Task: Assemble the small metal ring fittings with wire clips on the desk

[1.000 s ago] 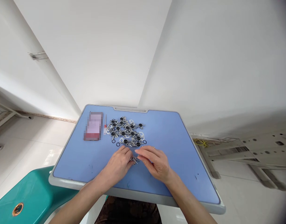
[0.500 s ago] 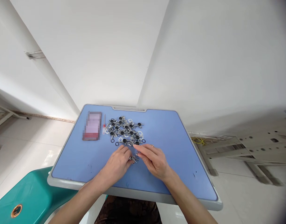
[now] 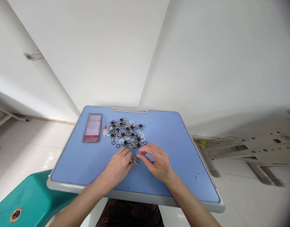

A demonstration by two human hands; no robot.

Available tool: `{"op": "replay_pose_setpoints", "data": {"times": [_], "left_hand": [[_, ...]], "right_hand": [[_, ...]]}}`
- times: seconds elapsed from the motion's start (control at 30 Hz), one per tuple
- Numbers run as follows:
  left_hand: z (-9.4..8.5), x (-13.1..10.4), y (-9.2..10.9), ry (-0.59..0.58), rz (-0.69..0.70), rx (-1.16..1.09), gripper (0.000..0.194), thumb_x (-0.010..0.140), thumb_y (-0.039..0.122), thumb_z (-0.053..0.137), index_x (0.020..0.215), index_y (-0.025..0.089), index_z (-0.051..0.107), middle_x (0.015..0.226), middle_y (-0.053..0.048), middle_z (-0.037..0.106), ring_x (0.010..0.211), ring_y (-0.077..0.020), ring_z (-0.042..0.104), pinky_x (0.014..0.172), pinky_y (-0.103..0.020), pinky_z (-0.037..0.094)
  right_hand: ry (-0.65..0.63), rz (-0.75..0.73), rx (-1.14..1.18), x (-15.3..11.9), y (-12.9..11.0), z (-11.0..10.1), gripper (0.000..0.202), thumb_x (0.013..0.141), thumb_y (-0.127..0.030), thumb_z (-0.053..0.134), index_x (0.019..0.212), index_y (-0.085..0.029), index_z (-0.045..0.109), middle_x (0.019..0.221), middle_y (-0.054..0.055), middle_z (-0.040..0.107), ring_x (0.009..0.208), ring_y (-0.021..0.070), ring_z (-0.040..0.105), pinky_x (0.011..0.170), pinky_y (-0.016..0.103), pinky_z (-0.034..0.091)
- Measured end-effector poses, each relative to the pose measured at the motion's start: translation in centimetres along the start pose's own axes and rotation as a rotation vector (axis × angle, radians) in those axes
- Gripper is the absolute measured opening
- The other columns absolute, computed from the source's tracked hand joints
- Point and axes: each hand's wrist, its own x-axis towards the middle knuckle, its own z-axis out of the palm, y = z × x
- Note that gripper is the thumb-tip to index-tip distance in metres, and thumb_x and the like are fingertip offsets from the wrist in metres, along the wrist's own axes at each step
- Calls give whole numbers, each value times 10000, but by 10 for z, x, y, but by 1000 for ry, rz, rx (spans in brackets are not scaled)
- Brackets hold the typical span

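Observation:
My left hand (image 3: 120,162) is closed on a small silvery metal fitting (image 3: 135,161) with thin pins, near the front of the blue table. Fingers cover part of this fitting. Just to its right, my right hand (image 3: 156,159) has its thumb and fingertips drawn together in a pinch. Whatever lies between those fingertips is too small to make out. Beyond both hands spreads a pile of similar metal fittings (image 3: 123,134) with round black caps. Black rubber rings (image 3: 118,146) and pale flat gaskets (image 3: 141,135) lie among and beside them.
A phone (image 3: 92,127), its screen blurred out, lies on the left of the blue table (image 3: 168,132). Beside it is a thin screwdriver (image 3: 104,127) with a red and clear handle. A green stool (image 3: 29,195) stands at the left, and a metal frame (image 3: 249,151) at the right.
My right hand has shifted slightly right and its fingers have curled more. The left hand keeps the metal fitting in about the same place.

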Motion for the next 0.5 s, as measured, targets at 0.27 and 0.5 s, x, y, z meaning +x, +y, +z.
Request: {"op": "replay_pose_setpoints", "data": {"times": [0.27,0.5], "left_hand": [[2,-1,-1,18,2,-43,61,855,199,568,824,170,524,838,-31,577,826,-207,514,727,-340,454],[4,-1,-3,29,-3,-36,88,853,195,565,790,178,507,827,-27,569,821,-204,525,715,-342,462]], "right_hand": [[-57,-53,48,-6,2,2,308,845,-128,584,1135,-228,556,855,40,661,704,130,608,593,245,511],[-198,-5,87,-2,-2,-7,332,915,-121,396,1224,-192,493,981,83,658,908,166,615,737,299,527]]}}
